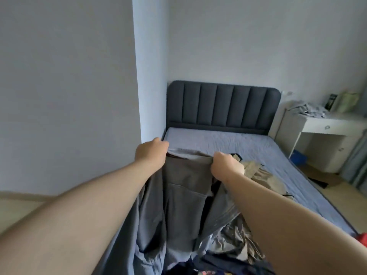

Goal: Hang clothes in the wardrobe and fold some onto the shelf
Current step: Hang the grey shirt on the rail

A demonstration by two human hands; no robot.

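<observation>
- Blue-sheeted bed (pixel 248 143) is stretching toward a dark headboard (pixel 222 106), carrying a pile of clothes (pixel 234 241).
- Grey garment (pixel 186 183) is hanging over that pile, its top edge stretched between both hands.
- Left hand (pixel 151 153) and right hand (pixel 226 165) are each gripping that edge with curled fingers.

The bed (pixel 248 147), under a blue-grey sheet, carries a heap of clothes (pixel 234 241) at its near end, with a beige garment (pixel 264 175) just beyond.
</observation>
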